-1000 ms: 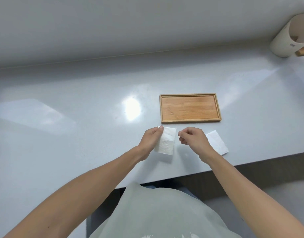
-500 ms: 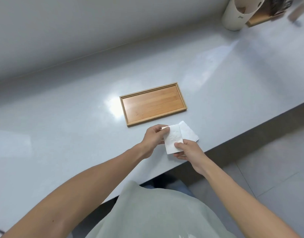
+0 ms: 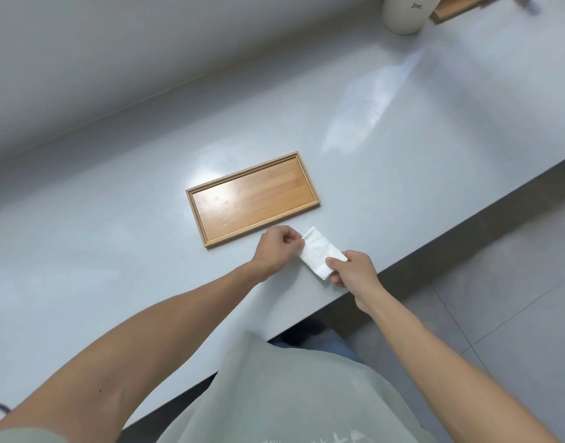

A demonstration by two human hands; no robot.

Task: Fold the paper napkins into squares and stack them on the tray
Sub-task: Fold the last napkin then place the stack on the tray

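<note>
A white paper napkin (image 3: 318, 251), folded to a narrow rectangle, lies near the counter's front edge. My left hand (image 3: 276, 249) pinches its left end and my right hand (image 3: 351, 270) pinches its near right corner. Whether a second napkin lies under it I cannot tell. The wooden tray (image 3: 196, 195) sits just beyond my hands, angled, with nothing on it.
The grey counter (image 3: 115, 251) runs to a wall at the back, and its front edge slants past my right hand. A white cylindrical container (image 3: 404, 14) and a wooden box (image 3: 457, 8) stand at the far right. Tiled floor lies below the edge.
The view has swung left, so the tray and napkins sit further right. My right hand came off its fist near the tray and took the napkin's near corner; the napkin now covers the second one.
</note>
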